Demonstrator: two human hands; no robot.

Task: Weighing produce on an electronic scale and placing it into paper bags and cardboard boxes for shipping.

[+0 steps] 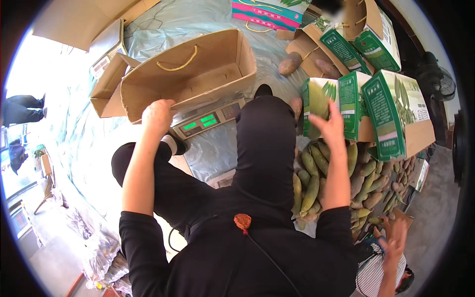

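Head view: right grip [330, 123] grasping oblong, blurred, yellow-green vegetable [318, 101]; left grip [158, 118] clasping carton [148, 76].

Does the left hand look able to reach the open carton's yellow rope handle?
Probably yes: the left hand grips the near edge of the carton, whose open top leaves the rope handle unblocked.

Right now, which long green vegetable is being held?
The blurred vegetable held up in your right hand; the others in view lie heaped to your right.
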